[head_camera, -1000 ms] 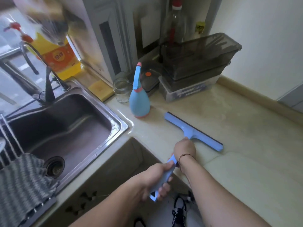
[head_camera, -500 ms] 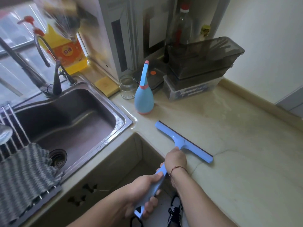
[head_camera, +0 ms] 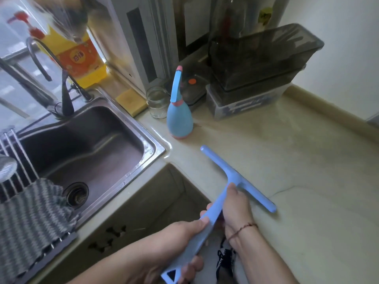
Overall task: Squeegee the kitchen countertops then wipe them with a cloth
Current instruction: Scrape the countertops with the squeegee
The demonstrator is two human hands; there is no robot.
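At far left, a grey striped cloth point(head_camera: 30, 214) lies draped over a wire rack point(head_camera: 14, 152) at the edge of the stainless sink point(head_camera: 86, 144). Sink basin holds a round drain point(head_camera: 76, 195) near its front corner. Behind the sink stands a curved tap point(head_camera: 44, 58), with a yellow and orange detergent bottle point(head_camera: 78, 58) on the ledge beyond it. A yellow sponge point(head_camera: 131, 101) sits at the rear right corner of the sink.

On the pale countertop point(head_camera: 307, 160), a clear glass jar point(head_camera: 158, 102) stands just beside a blue spray bottle point(head_camera: 179, 119), upright, near the sink's right rim. Further right, stacked dark translucent containers point(head_camera: 260, 64) rest on a clear lidded box point(head_camera: 246, 103) against the back wall; contents cannot be made out.

Centre foreground: the blue squeegee point(head_camera: 238, 179) has its blade head laid on the countertop close to the front edge, running diagonally from near the spray bottle toward the right. Its handle extends back past the counter edge toward the person. Left hand point(head_camera: 180, 236) grips the lower part of the handle, fingers curled round it, thumb lying along the top. Right hand point(head_camera: 235, 206) holds the upper handle just behind the blade head, fingers wrapped beneath; the fingertips appear hidden under the handle. A thin red cord bracelet point(head_camera: 244, 229) circles the right wrist. Below the counter edge, a black and white shoe point(head_camera: 224, 261) shows on the floor.
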